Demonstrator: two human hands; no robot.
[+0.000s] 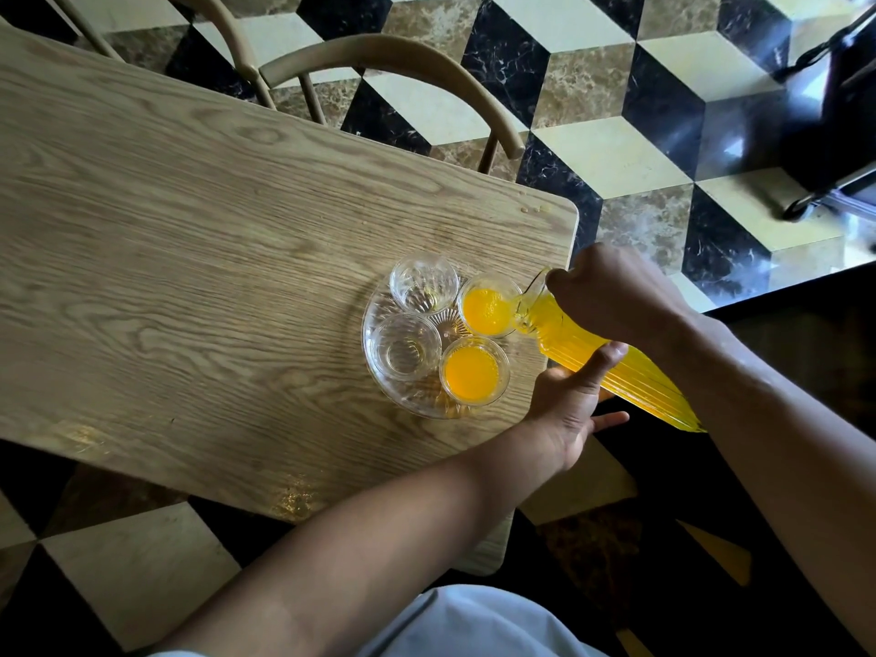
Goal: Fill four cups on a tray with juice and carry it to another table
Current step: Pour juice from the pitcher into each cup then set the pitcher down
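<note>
Right hand: the right hand (616, 296), right of centre in the frame, is wrapped closed around the neck end of a ribbed glass pitcher (611, 362) full of orange juice, tipping its spout over a cup.
Left hand: the left hand (573, 400), just below the pitcher, is half open, thumb pressed on top of the ribbed body and fingers curled underneath, steadying it.
Pitcher: tilted steeply, spout toward the left, base toward the lower right; the juice shows bright yellow through the fluted glass.
Cup being filled: the cup under the spout (488, 305), on the right side of the tray, holds frothy juice; the spout touches or overlaps its rim.
Full cup: the nearest cup (474, 372), at the tray's lower right, is filled with smooth orange juice.
Empty cups: the upper-left cup (424, 282) and the left cup (405, 348) are clear and ribbed, with no juice visible.
Tray: a round, cut-glass tray (374, 367) carries all four cups packed close together, sitting near the table's right edge.
Table: light wood-grain table (189, 230) with rounded corners fills the left of the frame.
Surroundings: curved wooden chair back (393, 54) at upper centre; floor (616, 111) of black, cream and brown marble tiles in a cube pattern.
</note>
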